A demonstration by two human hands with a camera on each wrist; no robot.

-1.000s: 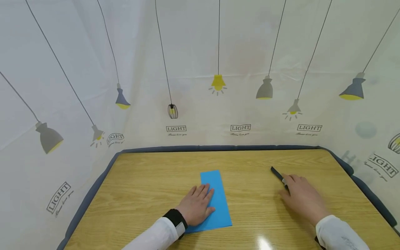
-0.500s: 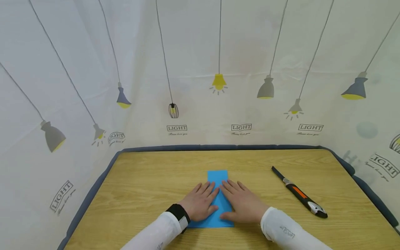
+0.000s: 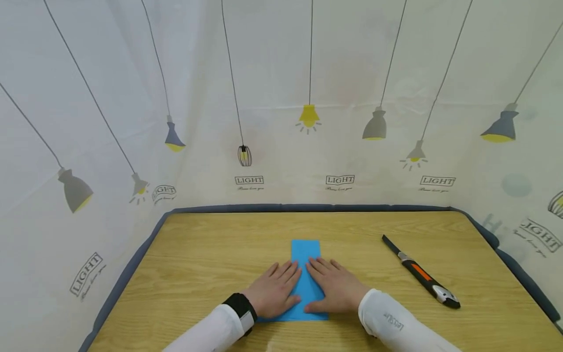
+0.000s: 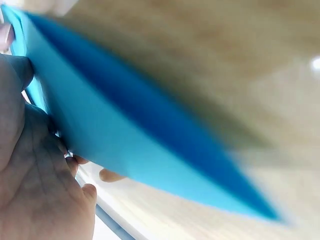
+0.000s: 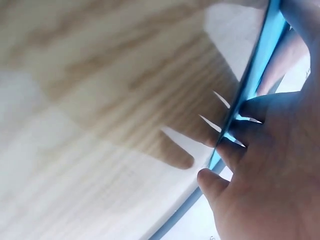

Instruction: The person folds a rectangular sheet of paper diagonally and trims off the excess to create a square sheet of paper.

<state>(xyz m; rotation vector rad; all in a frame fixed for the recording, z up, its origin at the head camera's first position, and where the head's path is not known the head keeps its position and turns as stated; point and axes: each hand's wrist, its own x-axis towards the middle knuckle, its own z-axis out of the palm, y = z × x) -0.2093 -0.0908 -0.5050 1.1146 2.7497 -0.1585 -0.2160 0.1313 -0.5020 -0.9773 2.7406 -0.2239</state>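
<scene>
A folded blue paper (image 3: 306,248) lies on the wooden table in front of me. My left hand (image 3: 272,291) rests on its left part with the fingers extended. From the other side, my right hand (image 3: 337,289) presses on the paper with straight fingers. In the left wrist view, the folded layers of the paper (image 4: 115,125) gape apart along one edge beside my left hand (image 4: 45,185). The right wrist view catches the paper (image 5: 257,67) edge-on, with my right hand (image 5: 270,165) over it. Part of the sheet is hidden under both hands.
A utility knife (image 3: 424,276) with a black and orange handle lies at the right of the wooden table (image 3: 211,244), its dark blade pointing away to the left. Dark blue padding (image 3: 308,208) edges the table. A white curtain printed with lamps (image 3: 281,73) hangs behind.
My right hand has left the utility knife lying on the table and come left onto the paper. The paper has turned a little and sits straighter. Both hands have since shifted slightly left.
</scene>
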